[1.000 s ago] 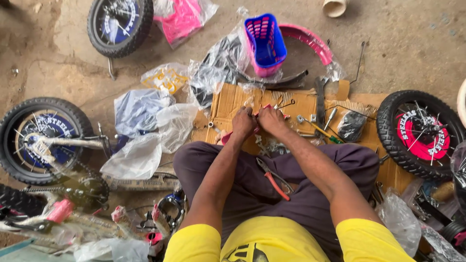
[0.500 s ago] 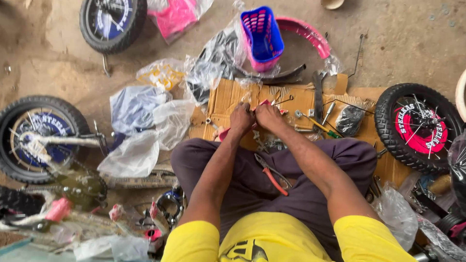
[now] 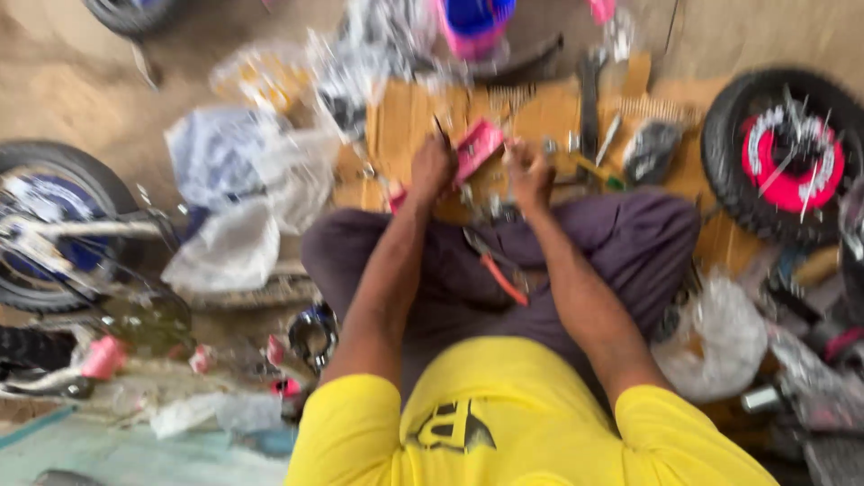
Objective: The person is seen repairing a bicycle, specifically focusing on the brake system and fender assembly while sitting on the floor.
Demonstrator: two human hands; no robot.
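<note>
From the head view, everything is smeared by motion blur, so I read only the bigger shapes. I am sitting cross-legged on the floor in dark trousers, and both arms reach forward over my lap to a sheet of cardboard spread in front of my knees, probably laid there to keep small parts out of the dirt.

My left hand is curled closed around the lower end of a pink part, which tilts up and to the right from that grip; something thin and dark sticks up just above the knuckles, but I cannot tell what it is. My right hand is bunched into a loose fist just beside the pink part; whether it pinches anything small, I cannot tell. The two hands are near each other, held above the cardboard rather than resting on it, which suits working one piece against another.

Pliers with orange handles lie on my lap, within easy reach. To the right a small wheel with a pink hub lies flat; to the left a wheel with a blue hub is still on a frame. Crumpled plastic bags lie between that wheel and my knee.
</note>
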